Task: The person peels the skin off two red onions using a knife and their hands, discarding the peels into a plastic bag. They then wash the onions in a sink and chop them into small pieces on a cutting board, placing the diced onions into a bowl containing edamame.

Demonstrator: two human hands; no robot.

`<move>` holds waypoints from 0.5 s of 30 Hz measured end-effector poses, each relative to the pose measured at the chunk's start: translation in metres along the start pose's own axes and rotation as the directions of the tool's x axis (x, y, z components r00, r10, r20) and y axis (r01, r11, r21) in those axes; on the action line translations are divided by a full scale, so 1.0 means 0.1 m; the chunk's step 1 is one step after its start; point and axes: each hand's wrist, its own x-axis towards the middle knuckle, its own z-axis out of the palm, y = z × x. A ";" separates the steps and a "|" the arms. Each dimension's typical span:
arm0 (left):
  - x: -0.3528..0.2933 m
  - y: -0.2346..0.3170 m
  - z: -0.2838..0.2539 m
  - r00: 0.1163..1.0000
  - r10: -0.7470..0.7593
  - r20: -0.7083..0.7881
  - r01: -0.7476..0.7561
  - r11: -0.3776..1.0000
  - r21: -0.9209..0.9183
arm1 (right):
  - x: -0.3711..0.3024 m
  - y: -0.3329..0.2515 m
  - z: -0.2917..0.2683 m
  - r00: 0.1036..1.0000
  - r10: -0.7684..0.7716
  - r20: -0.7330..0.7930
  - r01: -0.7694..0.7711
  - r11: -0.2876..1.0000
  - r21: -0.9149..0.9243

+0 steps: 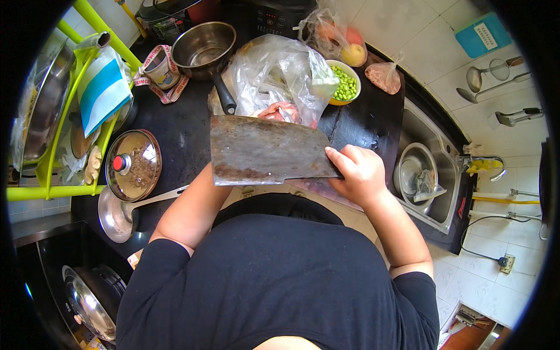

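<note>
My right hand (359,172) is closed around the handle end of a large cleaver (268,149). Its broad, dark, stained blade lies across the view in front of my body. My left forearm (195,204) reaches up behind the blade, which hides the left hand and its fingers. Just beyond the cleaver, a clear plastic bag (271,67) lies crumpled on the counter, with pink raw meat (280,111) showing at its near side. To the bag's right stands a yellow bowl (340,102) of shelled green beans (346,83). A saucepan (204,46) sits at its left.
A steel sink (448,201) holding a metal basin (415,166) is at right. A glass-lidded dish (137,166), a large ladle (116,219) and a green rack (55,125) stand left. Farther back are bagged fruit (350,49) and a small bag of pinkish food (383,77).
</note>
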 end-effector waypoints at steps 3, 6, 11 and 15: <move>0.04 0.00 0.02 0.998 0.028 -0.062 -0.019 0.989 0.144 | -0.03 0.06 0.03 1.000 0.002 0.009 -0.002 1.000 0.005; 0.04 -0.07 0.12 0.961 0.232 0.150 -0.272 0.889 0.369 | -0.09 0.15 0.09 1.000 -0.001 -0.003 0.001 1.000 0.005; 0.03 -0.14 0.22 0.882 0.256 0.396 -0.347 0.921 0.177 | -0.21 0.32 0.13 0.998 0.065 0.020 -0.064 0.997 -0.051; 0.11 -0.09 0.14 0.845 0.179 0.503 -0.271 0.956 0.114 | -0.26 0.37 0.13 0.997 0.081 0.002 -0.081 0.996 -0.048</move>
